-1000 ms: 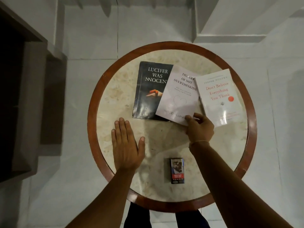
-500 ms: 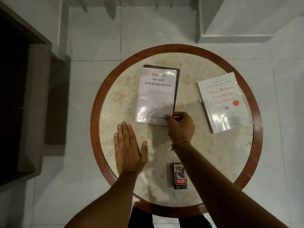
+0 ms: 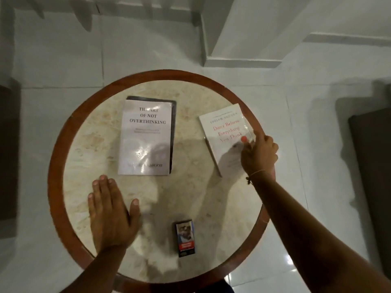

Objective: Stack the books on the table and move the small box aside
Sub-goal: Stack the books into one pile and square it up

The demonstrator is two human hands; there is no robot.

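The right hand (image 3: 259, 154) is closed on the right edge of the white book (image 3: 227, 137), which lies near the table rim (image 3: 55, 166) — a weak grip there may let it slide off. The left hand (image 3: 111, 212) lies flat, fingers together, thumb apart. The pale book (image 3: 146, 138) covers a dark book (image 3: 174, 132); the small box (image 3: 185, 237) stands apart, near the person.

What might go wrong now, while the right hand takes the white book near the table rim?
1. The white book lies close to the table rim; the right hand touches only its outer edge, so a weak grip may let it slide off.
2. On the stack, the top book sits slightly offset from the dark book beneath; a careless placing may push it further.
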